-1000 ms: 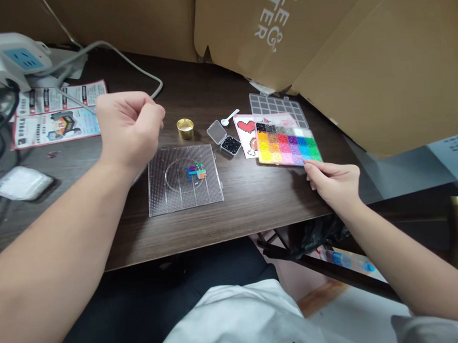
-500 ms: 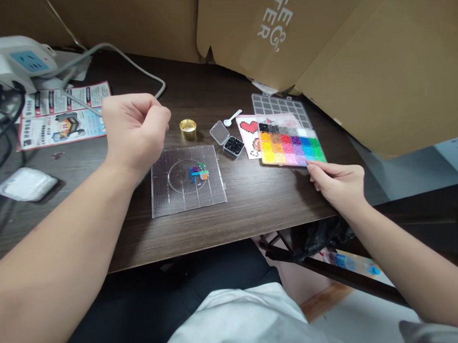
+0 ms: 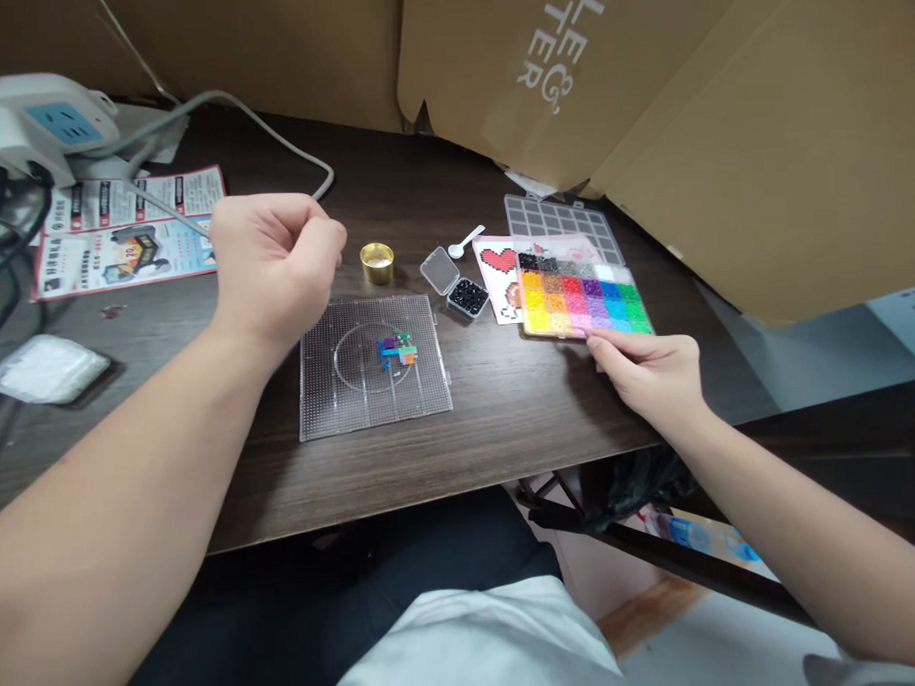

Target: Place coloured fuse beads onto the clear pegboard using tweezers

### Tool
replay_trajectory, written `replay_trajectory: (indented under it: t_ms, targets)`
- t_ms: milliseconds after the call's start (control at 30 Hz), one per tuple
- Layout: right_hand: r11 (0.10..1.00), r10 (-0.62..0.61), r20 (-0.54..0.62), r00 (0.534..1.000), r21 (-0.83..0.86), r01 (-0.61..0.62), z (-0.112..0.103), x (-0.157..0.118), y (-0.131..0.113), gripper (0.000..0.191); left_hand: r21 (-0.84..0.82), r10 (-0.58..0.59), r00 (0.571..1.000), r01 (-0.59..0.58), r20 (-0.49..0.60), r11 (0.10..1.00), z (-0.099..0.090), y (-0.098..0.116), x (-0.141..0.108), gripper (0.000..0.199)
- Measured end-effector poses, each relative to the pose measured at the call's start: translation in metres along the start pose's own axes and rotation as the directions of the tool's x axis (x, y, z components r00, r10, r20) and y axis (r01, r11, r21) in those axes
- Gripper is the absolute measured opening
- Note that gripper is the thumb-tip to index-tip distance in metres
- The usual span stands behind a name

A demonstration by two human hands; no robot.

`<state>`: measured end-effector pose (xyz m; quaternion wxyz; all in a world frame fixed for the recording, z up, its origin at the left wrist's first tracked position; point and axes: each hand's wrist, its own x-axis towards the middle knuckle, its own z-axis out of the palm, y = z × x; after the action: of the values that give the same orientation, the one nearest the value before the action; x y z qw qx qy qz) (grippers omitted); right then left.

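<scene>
My left hand (image 3: pixel 279 269) is closed in a fist, raised above the upper left corner of a clear pegboard (image 3: pixel 329 413). Whatever it may hold is hidden. A small cluster of coloured fuse beads (image 3: pixel 398 351) sits on the board, right of its middle. My right hand (image 3: pixel 654 371) has thumb and forefinger pinched together at the near edge of an open compartment box of coloured beads (image 3: pixel 585 299); I cannot make out what is between them. A small lidded box of black beads (image 3: pixel 468 297) stands open between the pegboard and the compartment box.
A gold cup (image 3: pixel 378 264) and a white spoon (image 3: pixel 466 242) stand behind the pegboard. Printed pattern cards (image 3: pixel 498 260) lie partly under the bead box. A power strip (image 3: pixel 59 117), cables and a leaflet (image 3: pixel 124 240) occupy the left. Cardboard (image 3: pixel 666 96) walls the back.
My right hand has slid left along the near edge of the compartment box, fingers still pinched. My left fist has barely moved. The view has shifted slightly.
</scene>
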<state>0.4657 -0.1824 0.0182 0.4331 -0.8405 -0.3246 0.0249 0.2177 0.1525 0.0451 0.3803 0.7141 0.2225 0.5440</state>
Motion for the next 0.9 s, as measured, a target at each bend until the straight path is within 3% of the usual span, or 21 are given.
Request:
replay_trajectory:
  t_ms: [233,567,900]
  targets:
    - [1.000,-0.028,0.004,1.000,0.003,0.028,0.006,0.001,-0.003,0.018,0.003,0.003,1.000,-0.003,0.031,1.000,0.000,-0.006,-0.001,0.023]
    - [1.000,-0.026,-0.014,1.000,0.008,0.026,0.006,0.002,0.001,0.018,0.069,-0.062,0.998,0.062,0.009,0.996,-0.001,0.007,0.000,0.031]
    - [1.000,-0.011,-0.079,0.997,0.001,0.011,0.014,-0.001,-0.007,0.020,0.062,-0.023,0.999,0.020,0.048,0.998,-0.004,0.002,-0.003,0.031]
